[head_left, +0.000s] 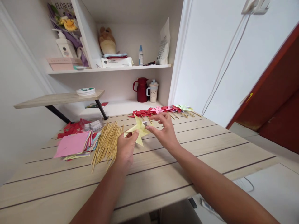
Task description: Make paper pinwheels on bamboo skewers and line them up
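A pale yellow paper pinwheel with folded, pointed blades is held above the wooden table. My left hand pinches its lower left blade between thumb and fingers. Just to the right, my right hand has thumb and index finger apart, close to the pinwheel's right side. A small whitish and dark spot shows by the right thumb tip; what it is I cannot make out. Left of my left hand lies a pile of thin wooden sticks. Beside the sticks is a stack of coloured paper squares, pink on top.
Finished-looking red, pink and green pinwheels on sticks lie along the table's back edge. A clear box sits behind the paper. A small raised shelf stands back left. A red jug and a lidded cup stand at the back.
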Demonstrator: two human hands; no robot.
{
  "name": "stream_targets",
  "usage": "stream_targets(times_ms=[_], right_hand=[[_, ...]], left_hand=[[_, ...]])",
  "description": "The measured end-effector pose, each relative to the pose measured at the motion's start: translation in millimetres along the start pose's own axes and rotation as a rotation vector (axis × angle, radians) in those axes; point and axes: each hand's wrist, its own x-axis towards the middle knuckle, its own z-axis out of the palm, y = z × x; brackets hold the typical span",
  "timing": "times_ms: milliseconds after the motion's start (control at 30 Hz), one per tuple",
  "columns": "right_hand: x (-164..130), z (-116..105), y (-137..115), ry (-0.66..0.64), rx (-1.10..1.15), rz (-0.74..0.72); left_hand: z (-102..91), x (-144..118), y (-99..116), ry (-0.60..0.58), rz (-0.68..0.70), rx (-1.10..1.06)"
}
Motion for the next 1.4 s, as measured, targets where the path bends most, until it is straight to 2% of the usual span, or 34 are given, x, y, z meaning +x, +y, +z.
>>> stream_targets(times_ms=[67, 233, 333, 567, 767, 933, 1100, 1200, 1400], right_hand=[[4, -6, 1, -0.044, 0.024, 0.023], [10, -14, 2, -0.379, 0.220, 0.227], [9, -14, -1, -0.430, 0.267, 0.270], [5, -10, 3, -0.423, 0.293, 0.285], [0, -3, 1, -0.362, 0.325, 0.335], [-1, 2, -4, -0.311, 0.503, 0.496], [2, 2, 0, -0.185, 0.573, 0.601], [1, 3, 2, -0.167, 0.571, 0.606], [-2, 4, -1, -0.219, 0.559, 0.586]], left_hand=[[1.3, -2, 2, -0.017, 0.030, 0.079], [3.7, -5, 5, -0.068, 0.109, 0.215], [3.4, -5, 6, -0.063, 0.110, 0.217], [2.9, -6, 6, -0.078, 0.115, 0.240], [2.8, -6, 2, -0.069, 0.075, 0.149], [1.2, -4, 2, -0.181, 0.033, 0.035], [-1.5, -2, 5, -0.266, -0.016, -0.018], [-1.8, -3, 6, -0.250, -0.038, -0.011], [-0.9, -6, 6, -0.217, -0.057, 0.052]])
